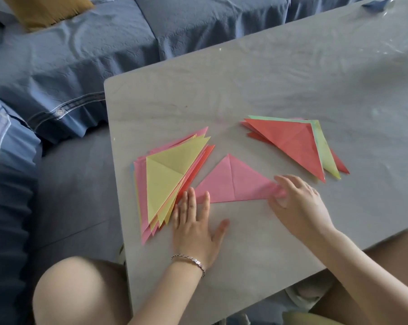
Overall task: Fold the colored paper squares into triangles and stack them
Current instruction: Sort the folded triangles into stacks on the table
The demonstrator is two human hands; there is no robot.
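The pink folded paper triangle lies flat on the grey table, between my hands. My left hand is flat, fingers straight, with the fingertips touching the triangle's left corner. My right hand is at the right corner, fingers curled; motion blur hides whether they pinch the paper. The stack of triangles topped by a yellow sheet lies just beside my left hand. The red-topped stack lies beyond my right hand.

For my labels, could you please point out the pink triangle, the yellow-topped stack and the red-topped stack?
pink triangle (pixel 234 184), head view, middle of its face
yellow-topped stack (pixel 164 178), head view, top yellow sheet
red-topped stack (pixel 291 140), head view, top red sheet
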